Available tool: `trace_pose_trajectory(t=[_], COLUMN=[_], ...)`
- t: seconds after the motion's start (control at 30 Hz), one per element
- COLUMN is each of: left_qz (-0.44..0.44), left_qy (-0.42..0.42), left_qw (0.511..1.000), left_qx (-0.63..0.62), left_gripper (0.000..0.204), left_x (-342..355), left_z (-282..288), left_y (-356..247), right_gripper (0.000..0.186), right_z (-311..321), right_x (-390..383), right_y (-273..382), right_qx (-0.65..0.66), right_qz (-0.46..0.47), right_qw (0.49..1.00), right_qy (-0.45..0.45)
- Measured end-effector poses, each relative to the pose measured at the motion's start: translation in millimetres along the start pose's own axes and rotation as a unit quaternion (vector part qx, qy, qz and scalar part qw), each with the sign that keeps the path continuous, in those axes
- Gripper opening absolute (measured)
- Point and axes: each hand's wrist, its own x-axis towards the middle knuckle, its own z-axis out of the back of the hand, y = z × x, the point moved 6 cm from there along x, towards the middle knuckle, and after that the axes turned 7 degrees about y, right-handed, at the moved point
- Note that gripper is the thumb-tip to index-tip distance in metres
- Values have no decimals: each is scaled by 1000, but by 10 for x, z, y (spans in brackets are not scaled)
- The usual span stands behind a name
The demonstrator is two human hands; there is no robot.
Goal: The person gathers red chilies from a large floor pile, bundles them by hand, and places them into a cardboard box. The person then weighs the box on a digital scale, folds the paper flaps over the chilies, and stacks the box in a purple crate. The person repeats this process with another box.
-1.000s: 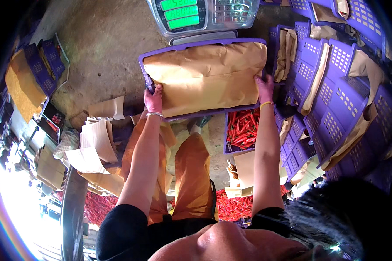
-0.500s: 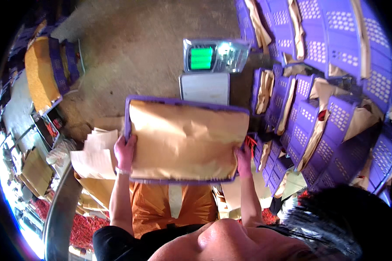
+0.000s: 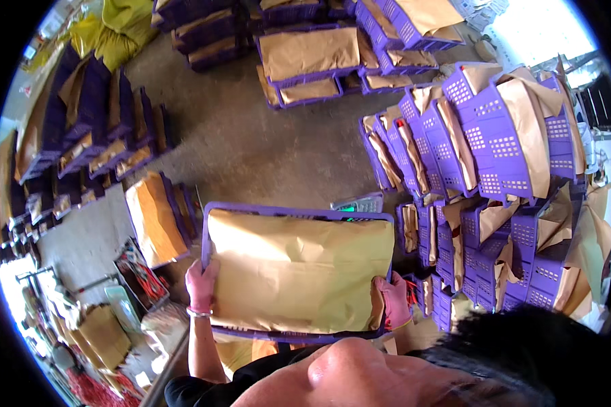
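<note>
I hold a shallow purple plastic crate out in front of me. A broad sheet of brown paper covers its top, so what lies beneath is hidden. My left hand grips the left end, and my right hand is closed on the right end, where the paper's corner curls up. Just past the far rim, part of a scale's display unit shows, with a green screen; the crate hides the rest of the scale.
Stacks of purple crates with brown paper line the right side. More crate stacks stand at the far end and left. A paper-covered crate stands nearer left, beside a dark bin of red items. Yellow sacks lie far left.
My view has lifted, bringing the far stacks into sight. The held crate appears lower in the picture and now covers the scale's platform. Both hands keep their hold on its ends.
</note>
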Motion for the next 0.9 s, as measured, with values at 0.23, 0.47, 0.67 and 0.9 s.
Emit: trace_pose_trajectory(t=[0.23,0.47,0.67,0.9], left_qz=[-65,-203,-217,-236], left_qy=[47,172,212,181], left_qw=[986,918,865,810], left_qx=[149,295,400,506], left_gripper=[42,53,58,65], left_x=[2061,4330,6103,8386], left_z=[215,-741,-1605,-2507], left_y=[-1853,-3960,-5389,-6496], right_gripper=[20,20,27,24], right_z=[-768,-1279,-1879,-2820], right_x=[955,2091,3855,6319], right_y=[527,1306,1526,1904], right_qx=[-5,54,136,200], right_qz=[45,90,55,97], right_qw=[997,985,978,964], right_qy=[-65,-136,-149,-148])
